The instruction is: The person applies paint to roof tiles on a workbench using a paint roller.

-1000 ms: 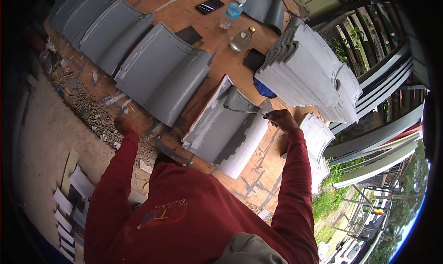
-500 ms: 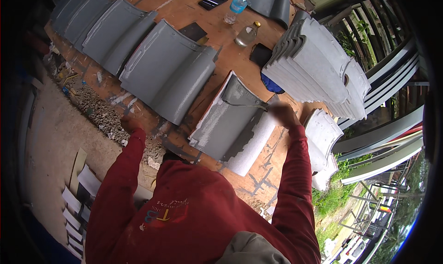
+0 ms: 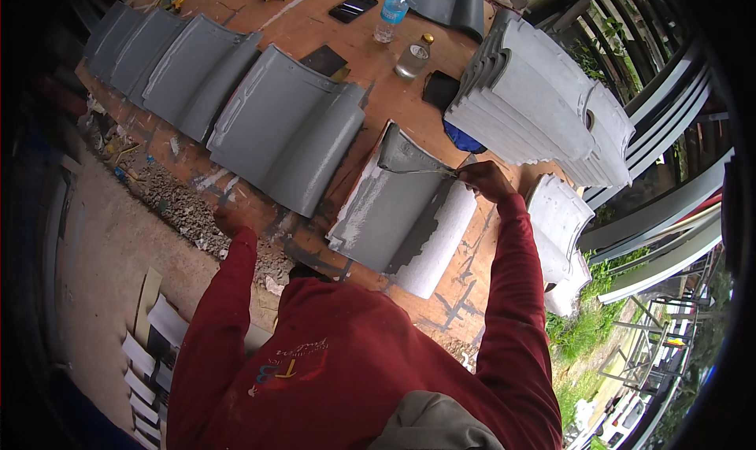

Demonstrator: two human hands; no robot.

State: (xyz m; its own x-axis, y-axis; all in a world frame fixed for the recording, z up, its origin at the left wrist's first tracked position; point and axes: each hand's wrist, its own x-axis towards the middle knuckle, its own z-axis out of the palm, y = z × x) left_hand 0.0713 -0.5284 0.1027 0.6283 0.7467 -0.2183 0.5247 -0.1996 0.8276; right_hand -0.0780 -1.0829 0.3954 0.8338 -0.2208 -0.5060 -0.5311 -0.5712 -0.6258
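At the near middle of the wooden desk (image 3: 315,37) lies a curved roof tile (image 3: 398,214), about half coated grey, its right-hand roll still white. The right hand (image 3: 487,181) sits at the tile's far right corner, grip closed on a thin tool (image 3: 425,170) whose shaft runs left across the tile's upper end; the tool's tip is too small to make out. The left hand (image 3: 228,222) rests at the near left edge of the desk, beside the tile's left side; whether its grip is closed or apart cannot be told. Both sleeves are red.

Left of the tile, a row of fully grey tiles (image 3: 236,103) runs toward the far left corner. Right of it, a stack of white tiles (image 3: 535,103) stands, with more white tiles (image 3: 559,222) lower down at the desk's right edge. Farther back: a plastic water bottle (image 3: 391,13), a small glass bottle (image 3: 413,58), a dark phone (image 3: 352,7). Gravel (image 3: 169,202) lies on the ground along the desk's left edge.
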